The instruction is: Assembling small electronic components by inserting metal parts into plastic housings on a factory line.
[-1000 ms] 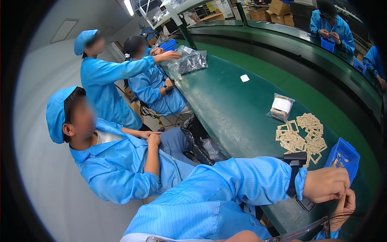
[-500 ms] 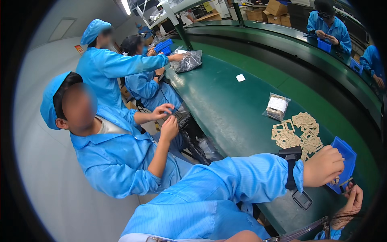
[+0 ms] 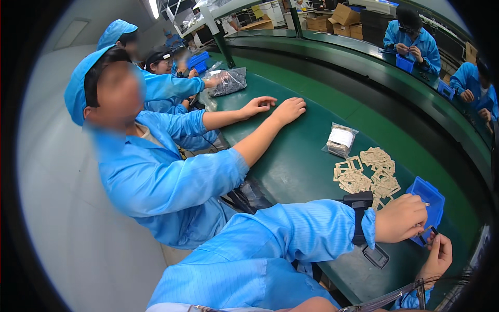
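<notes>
My left hand [image 3: 401, 218], with a black strap [image 3: 359, 218] around the wrist, reaches across to the right with its fingers curled down over the near side of a blue plastic bin [image 3: 432, 193]. What its fingertips pinch is mostly hidden. My right hand [image 3: 439, 256], lower and close by, pinches a small black frame-shaped part [image 3: 434, 231] between thumb and fingers. The two hands' fingertips almost meet at this part. Beside my left forearm lies a black rectangular frame [image 3: 376, 256] on the green table [image 3: 291, 171]. A pile of beige flat frames [image 3: 366, 174] spreads beyond my left hand.
Past the pile sits a clear bag of beige frames [image 3: 340, 139] with a white label. A co-worker in blue [image 3: 166, 182] sits close on my left, hands [image 3: 280, 110] on the table. Farther back is a bag of dark parts [image 3: 228, 81]. Other people work across the curved green bench.
The neighbour's hands have come forward from the lap side onto the table. My view has shifted slightly. My hands stay together by the bin, and the white square on the table is now covered.
</notes>
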Demonstrator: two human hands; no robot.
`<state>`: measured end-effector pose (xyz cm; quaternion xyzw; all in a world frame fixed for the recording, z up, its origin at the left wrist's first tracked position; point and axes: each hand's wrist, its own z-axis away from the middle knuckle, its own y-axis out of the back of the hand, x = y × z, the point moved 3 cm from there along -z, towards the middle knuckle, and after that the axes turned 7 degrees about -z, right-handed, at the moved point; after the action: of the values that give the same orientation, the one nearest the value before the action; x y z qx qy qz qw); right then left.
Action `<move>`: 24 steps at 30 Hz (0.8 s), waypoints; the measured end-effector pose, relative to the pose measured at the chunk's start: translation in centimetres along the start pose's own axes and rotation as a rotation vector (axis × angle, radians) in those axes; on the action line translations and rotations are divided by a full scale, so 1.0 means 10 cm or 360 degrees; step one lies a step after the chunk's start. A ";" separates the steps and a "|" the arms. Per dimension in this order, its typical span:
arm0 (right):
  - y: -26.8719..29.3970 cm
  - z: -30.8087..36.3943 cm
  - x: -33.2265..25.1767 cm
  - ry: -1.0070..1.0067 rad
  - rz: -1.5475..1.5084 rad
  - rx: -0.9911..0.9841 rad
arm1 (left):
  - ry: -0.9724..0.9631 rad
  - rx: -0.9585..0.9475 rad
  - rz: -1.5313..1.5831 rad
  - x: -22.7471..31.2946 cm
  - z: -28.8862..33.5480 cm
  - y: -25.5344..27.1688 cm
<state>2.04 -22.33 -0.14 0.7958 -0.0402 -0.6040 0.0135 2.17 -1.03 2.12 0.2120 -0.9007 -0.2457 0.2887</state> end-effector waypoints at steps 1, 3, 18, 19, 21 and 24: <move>0.00 0.00 -0.01 0.0015 0.0005 0.0001 | -0.0008 0.0038 0.0006 -0.02 0.01 -0.01; 0.01 0.00 -0.03 0.0042 0.0017 0.0007 | -0.0025 0.0111 0.0023 -0.04 0.02 -0.05; -0.10 0.04 -0.16 0.0243 -0.0208 -0.0282 | 0.0269 0.0001 0.0834 0.01 -0.04 0.03; -0.09 0.02 -0.15 0.0186 -0.0274 -0.0344 | 0.0258 0.0017 0.0859 0.02 -0.03 0.06; -0.09 0.00 -0.11 0.0080 -0.0392 -0.0456 | 0.0219 0.0048 0.0922 0.02 -0.04 0.08; -0.08 0.04 -0.08 -0.0137 -0.0591 -0.0531 | 0.0349 0.0062 0.0966 -0.03 -0.02 0.02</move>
<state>1.44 -21.42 0.50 0.7498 0.2063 -0.6278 0.0318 2.49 -0.77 2.24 -0.0357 -0.8909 -0.1069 0.4400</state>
